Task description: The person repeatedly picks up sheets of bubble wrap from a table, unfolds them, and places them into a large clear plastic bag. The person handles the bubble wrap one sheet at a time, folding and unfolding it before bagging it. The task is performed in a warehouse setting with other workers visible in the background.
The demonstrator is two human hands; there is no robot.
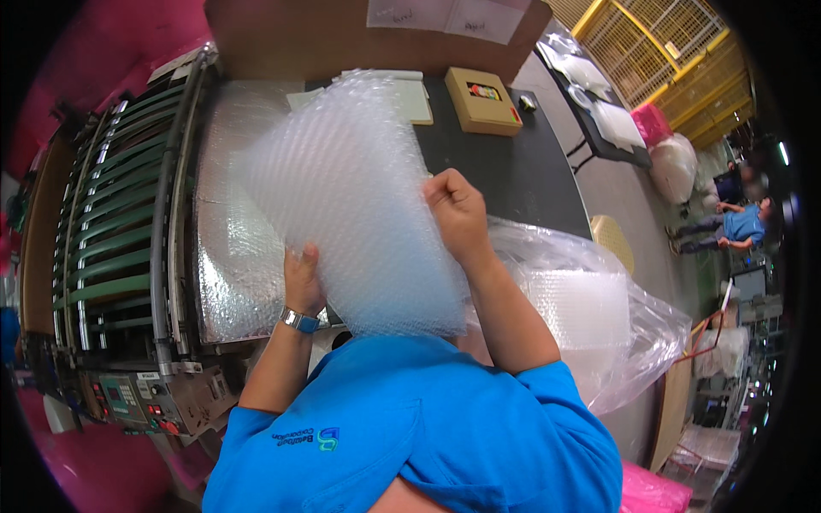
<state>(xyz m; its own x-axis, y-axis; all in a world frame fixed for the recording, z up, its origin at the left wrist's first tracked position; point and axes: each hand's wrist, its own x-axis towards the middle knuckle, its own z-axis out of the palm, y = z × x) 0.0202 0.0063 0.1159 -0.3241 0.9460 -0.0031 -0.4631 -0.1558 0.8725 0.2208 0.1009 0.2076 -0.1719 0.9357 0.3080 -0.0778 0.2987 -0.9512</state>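
Note:
A translucent sheet of bubble wrap (359, 197) is held up in front of my chest, tilted, its upper end smeared by motion. My left hand (304, 278) grips its left edge, with the thumb in front and the fingers hidden behind the sheet. At the right edge my right hand (455, 205) is closed, fingers curled and pinching the wrap. Under and left of it lies a shiny stack of bubble wrap sheets (231, 265) on the dark table (505, 171). Beside my right forearm sits a clear plastic bag (654, 333) with more bubble wrap (581, 308) inside.
A machine with green rollers (115, 214) and a control panel (128, 402) borders the left. Papers (415, 98) and a tan box (483, 101) are at the table's back, before a brown board (342, 43). A person (742, 224) stands far right, near yellow fencing (667, 51).

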